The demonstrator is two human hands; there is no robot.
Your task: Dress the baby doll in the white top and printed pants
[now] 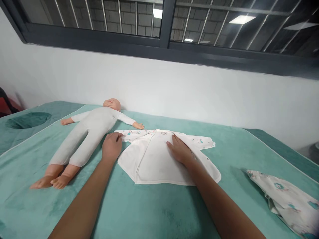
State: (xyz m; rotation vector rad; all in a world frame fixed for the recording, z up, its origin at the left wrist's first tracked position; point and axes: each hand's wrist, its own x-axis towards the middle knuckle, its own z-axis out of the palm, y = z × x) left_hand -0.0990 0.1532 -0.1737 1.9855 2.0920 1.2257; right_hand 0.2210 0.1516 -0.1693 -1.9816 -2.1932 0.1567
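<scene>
A white baby shirt (159, 162) lies spread open, inside up, with patterned sleeves stretched to both sides and a small label at its neck. My left hand (112, 146) is at the left sleeve's end, its fingers curled on the cuff. My right hand (180, 150) lies flat with fingers stretched out on the shirt's right side, near the neck. To the left lies a baby doll (96, 124) on its back in a white cloth body, its head toward the wall. One doll hand lies just beyond the left sleeve.
A green padded cover (159, 212) spreads under everything, with a round hole (28, 120) at the far left. A folded patterned cloth (286, 199) lies at the right front. Behind rise a white wall (159, 89) and a barred window (119, 20).
</scene>
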